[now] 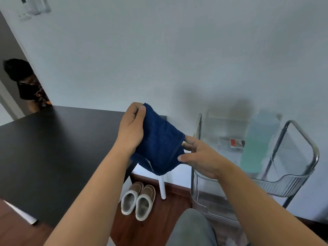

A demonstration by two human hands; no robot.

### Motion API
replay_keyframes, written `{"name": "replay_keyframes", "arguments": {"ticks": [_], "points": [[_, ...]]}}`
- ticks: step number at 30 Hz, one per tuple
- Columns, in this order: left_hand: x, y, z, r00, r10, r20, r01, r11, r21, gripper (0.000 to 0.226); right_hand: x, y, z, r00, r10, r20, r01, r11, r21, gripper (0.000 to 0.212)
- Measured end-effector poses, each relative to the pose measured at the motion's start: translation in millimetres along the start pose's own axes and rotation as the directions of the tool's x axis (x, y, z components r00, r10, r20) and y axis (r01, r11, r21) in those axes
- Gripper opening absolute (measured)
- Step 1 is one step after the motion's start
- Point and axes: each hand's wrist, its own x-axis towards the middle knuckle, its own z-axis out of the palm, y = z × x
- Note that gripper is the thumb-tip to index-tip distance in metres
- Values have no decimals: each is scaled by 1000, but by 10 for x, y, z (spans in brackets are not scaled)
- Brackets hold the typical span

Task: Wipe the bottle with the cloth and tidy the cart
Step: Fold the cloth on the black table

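A dark blue terry cloth (159, 139) hangs in the air between my hands, in front of the wall. My left hand (131, 126) grips its upper corner, thumb pressed on the top edge. My right hand (198, 157) pinches its lower right hem. To the right stands a clear plastic cart (287, 181) with a chrome frame. A pale teal translucent bottle (259, 139), blurred, stands upright in the cart's top tray. Neither hand touches the bottle or the cart.
A black table (53, 148) fills the left. On the wooden floor below lie a pair of brown slippers (138, 201) and a white stool leg (162, 186). A small red-and-white box (237, 143) sits in the cart. A person stands at the far-left doorway (28, 86). My grey-clad knee (191, 228) is low.
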Motion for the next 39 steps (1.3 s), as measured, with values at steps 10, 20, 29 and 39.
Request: {"name": "replay_keyframes", "arguments": {"ticks": [10,20,29,39], "points": [[-3,46,81,987,-155,48,149,982,113,15,44,161,149,794,-219,-567,-14,926,-377,35],[-248,-121,388,905,-280,321,343,926,-159,28,-22,156,204,919,-197,-343,78,940,-332,53],[-189,-179,-103,964,-164,210,125,975,185,26,-118,-10,-258,928,-126,-350,-22,921,-390,27],[-434,-381,-667,990,-123,70,44,739,672,27,250,-668,-220,935,-305,-180,114,741,-662,21]]}}
